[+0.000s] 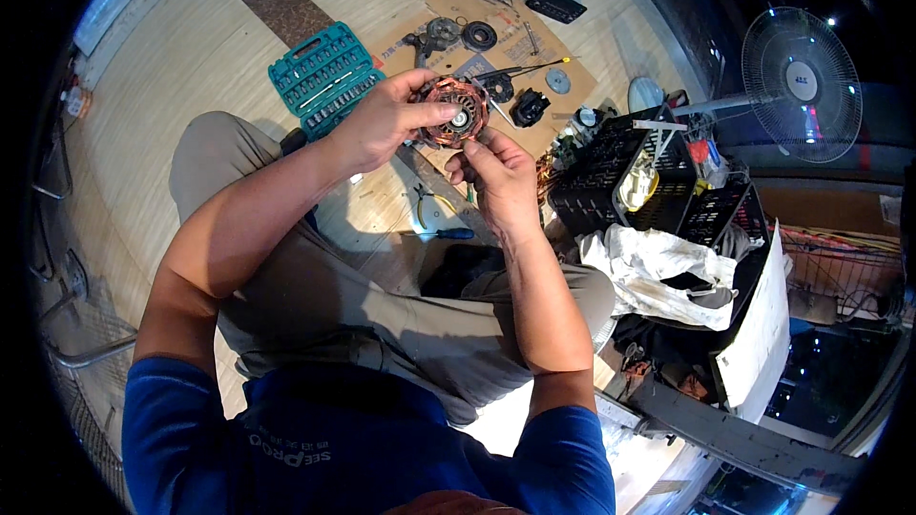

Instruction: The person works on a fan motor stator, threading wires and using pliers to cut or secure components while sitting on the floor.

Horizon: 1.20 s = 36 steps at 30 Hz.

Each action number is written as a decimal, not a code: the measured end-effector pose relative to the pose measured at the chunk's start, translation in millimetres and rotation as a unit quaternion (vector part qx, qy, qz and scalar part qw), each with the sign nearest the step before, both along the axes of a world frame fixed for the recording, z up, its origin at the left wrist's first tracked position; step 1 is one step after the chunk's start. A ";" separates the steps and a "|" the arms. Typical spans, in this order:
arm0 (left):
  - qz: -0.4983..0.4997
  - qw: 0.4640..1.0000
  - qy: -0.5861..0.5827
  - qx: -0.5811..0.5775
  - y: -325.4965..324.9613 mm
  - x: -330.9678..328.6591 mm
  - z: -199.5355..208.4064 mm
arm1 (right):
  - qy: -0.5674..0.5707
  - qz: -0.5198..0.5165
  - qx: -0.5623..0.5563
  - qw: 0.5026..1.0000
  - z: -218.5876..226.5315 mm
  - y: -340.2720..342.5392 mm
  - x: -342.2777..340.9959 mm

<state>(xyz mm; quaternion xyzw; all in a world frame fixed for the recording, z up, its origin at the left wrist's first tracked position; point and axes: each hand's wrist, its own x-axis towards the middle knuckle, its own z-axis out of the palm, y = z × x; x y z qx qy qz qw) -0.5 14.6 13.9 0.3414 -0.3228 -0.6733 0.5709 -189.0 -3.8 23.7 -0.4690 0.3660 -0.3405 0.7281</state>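
A round motor part with copper windings (441, 133) is held up over the work area, a pale metal hub at its middle. My left hand (386, 119) grips its left side, the thumb lying across its face toward the hub. Below it, my right hand (498, 176) has its fingers closed at the lower right edge, pinching the rim or a wire there; which one is too small to tell. Beyond the part, a cardboard sheet (572, 100) carries a black ring (479, 35), a dark housing piece (530, 108) and a grey disc (558, 81).
An open teal socket set (324, 76) lies left of the cardboard. Pliers (434, 200) and a blue-handled screwdriver (448, 234) rest on the floor near my legs. To the right are black crates (611, 172), a white cloth (658, 272) and a standing fan (801, 81).
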 end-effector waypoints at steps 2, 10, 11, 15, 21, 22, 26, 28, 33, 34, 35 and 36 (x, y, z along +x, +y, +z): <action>-0.001 1.000 -0.016 0.002 -0.3 0.1 -0.6 | 0.007 -0.003 0.002 1.000 0.8 0.2 0.7; -0.013 0.998 0.007 0.069 -1.6 0.8 1.3 | -0.024 -0.012 0.075 0.997 -1.5 -0.9 0.6; -0.015 0.997 0.014 0.074 -2.2 0.6 0.2 | -0.024 -0.011 0.076 0.997 -0.9 -0.5 0.7; -0.009 0.996 0.018 0.082 -2.7 -1.3 0.2 | -0.038 -0.007 0.096 0.995 -0.9 -0.5 -1.7; -0.017 0.996 0.011 0.085 -1.7 0.7 -1.1 | -0.055 -0.011 0.107 0.993 -1.1 0.4 0.0; -0.018 0.996 0.011 0.086 -1.6 1.1 -1.6 | -0.060 -0.009 0.105 0.993 -1.5 0.6 0.1; -0.018 0.996 0.008 0.086 -0.8 1.6 -0.2 | -0.052 -0.005 0.089 0.995 -4.1 0.4 0.0; -0.026 0.996 0.009 0.084 -2.1 2.8 -1.5 | -0.047 0.009 0.080 0.996 -6.9 -0.4 -2.0; -0.027 0.996 0.013 0.084 -1.4 4.0 -3.5 | -0.051 0.006 0.083 0.995 -5.9 0.2 0.0; -0.030 0.996 0.013 0.083 -1.5 4.3 -3.4 | -0.055 0.001 0.086 0.995 -4.9 0.5 0.7; -0.032 0.996 0.014 0.081 -1.7 4.6 -3.0 | -0.055 0.002 0.086 0.995 -4.2 0.7 0.8; -0.032 0.996 0.014 0.081 -1.7 4.6 -2.6 | -0.055 0.002 0.086 0.995 -3.7 0.9 0.9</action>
